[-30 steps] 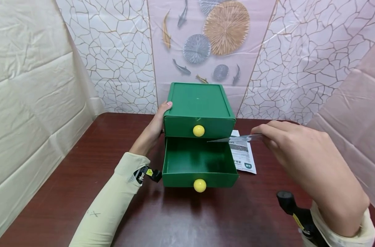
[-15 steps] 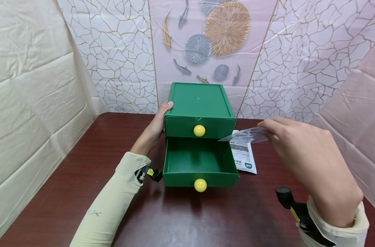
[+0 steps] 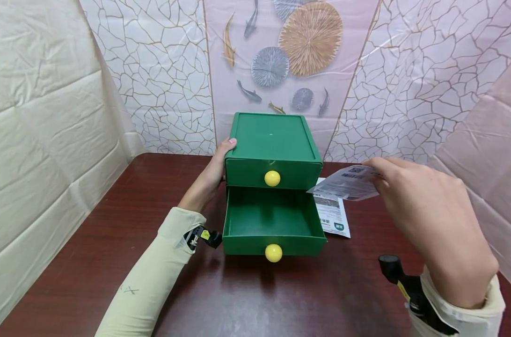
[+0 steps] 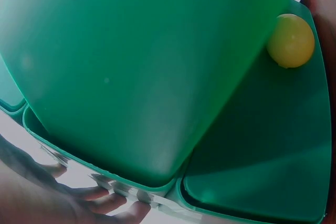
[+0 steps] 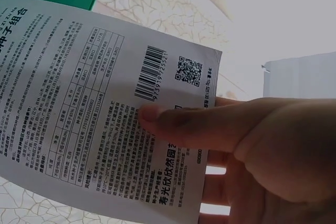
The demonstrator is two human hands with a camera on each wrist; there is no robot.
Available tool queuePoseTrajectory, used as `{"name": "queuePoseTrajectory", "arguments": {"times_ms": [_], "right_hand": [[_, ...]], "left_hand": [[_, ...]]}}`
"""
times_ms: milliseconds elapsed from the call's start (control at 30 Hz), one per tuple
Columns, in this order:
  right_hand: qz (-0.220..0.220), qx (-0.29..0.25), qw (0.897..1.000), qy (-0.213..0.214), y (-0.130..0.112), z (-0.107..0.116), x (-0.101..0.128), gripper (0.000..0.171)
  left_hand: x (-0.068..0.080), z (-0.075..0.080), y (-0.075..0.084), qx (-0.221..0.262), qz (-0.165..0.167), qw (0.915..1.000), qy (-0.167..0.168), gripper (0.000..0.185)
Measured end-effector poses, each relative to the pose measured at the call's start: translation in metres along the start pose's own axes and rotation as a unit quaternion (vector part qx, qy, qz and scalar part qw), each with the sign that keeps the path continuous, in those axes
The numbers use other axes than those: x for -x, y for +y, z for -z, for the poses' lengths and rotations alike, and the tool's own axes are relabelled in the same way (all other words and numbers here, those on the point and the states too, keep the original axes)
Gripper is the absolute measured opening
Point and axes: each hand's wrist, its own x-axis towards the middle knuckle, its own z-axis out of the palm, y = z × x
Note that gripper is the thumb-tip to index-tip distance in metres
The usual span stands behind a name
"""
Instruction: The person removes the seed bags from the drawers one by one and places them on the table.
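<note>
the right hand (image 3: pixel 428 220) grasps a printed packet (image 3: pixel 346 182) near one end; in the right wrist view the thumb (image 5: pixel 184 127) lies across the face with the barcode, and the other fingers sit behind it. compared with a second ago, this hand is farther right, away from the green box (image 3: pixel 274 135). the packet has turned as well: it was seen nearly edge-on, its tip reaching well in over the lower drawer (image 3: pixel 243 245), while now its broad face and print show, and the tip overlaps only the upper right corner of the drawer opening in the head view. a second packet (image 3: pixel 334 220) lies on the counter (image 3: pixel 171 182), just beside the box's right side and partly behind it, where it was before. the left hand (image 3: pixel 211 173) has hardly changed: it grasps nothing, fingers laid along the left side of the box and thumb resting at the top edge. the box itself looks the same too, upright on the counter, with the upper drawer (image 3: pixel 244 173) pushed in and the lower one pulled out. a yellow knob (image 3: pixel 273 178) sits on the upper front, and a matching lower knob (image 3: pixel 273 253) below it.
</note>
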Motion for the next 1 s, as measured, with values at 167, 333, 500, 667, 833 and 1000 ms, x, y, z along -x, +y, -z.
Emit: {"name": "queuePoseTrajectory", "arguments": {"times_ms": [167, 333, 500, 667, 833, 1000], "right_hand": [[-0.033, -0.002, 0.999, -0.028, 0.002, 0.003, 0.0, 0.026], [-0.066, 0.0, 0.996, -0.055, 0.004, 0.005, 0.001, 0.024], [-0.05, 0.002, 0.997, -0.058, 0.005, 0.001, -0.001, 0.021], [-0.04, 0.004, 0.995, -0.096, 0.003, -0.005, -0.003, 0.02], [-0.037, 0.003, 0.986, -0.166, 0.004, -0.016, -0.007, 0.015], [-0.035, 0.0, 0.98, -0.196, 0.009, -0.03, -0.014, 0.014]], "left_hand": [[0.001, 0.001, 0.0, -0.001, -0.004, 1.0, 0.0, 0.082], [0.001, 0.001, 0.001, -0.001, -0.006, 1.0, 0.0, 0.082], [0.001, 0.002, 0.0, -0.001, -0.006, 1.0, 0.003, 0.08], [0.0, 0.001, -0.001, 0.0, -0.006, 1.0, 0.003, 0.081], [0.0, 0.001, -0.001, 0.002, -0.002, 1.0, 0.003, 0.082], [-0.001, 0.0, -0.001, 0.004, -0.001, 1.0, 0.003, 0.082]]}}
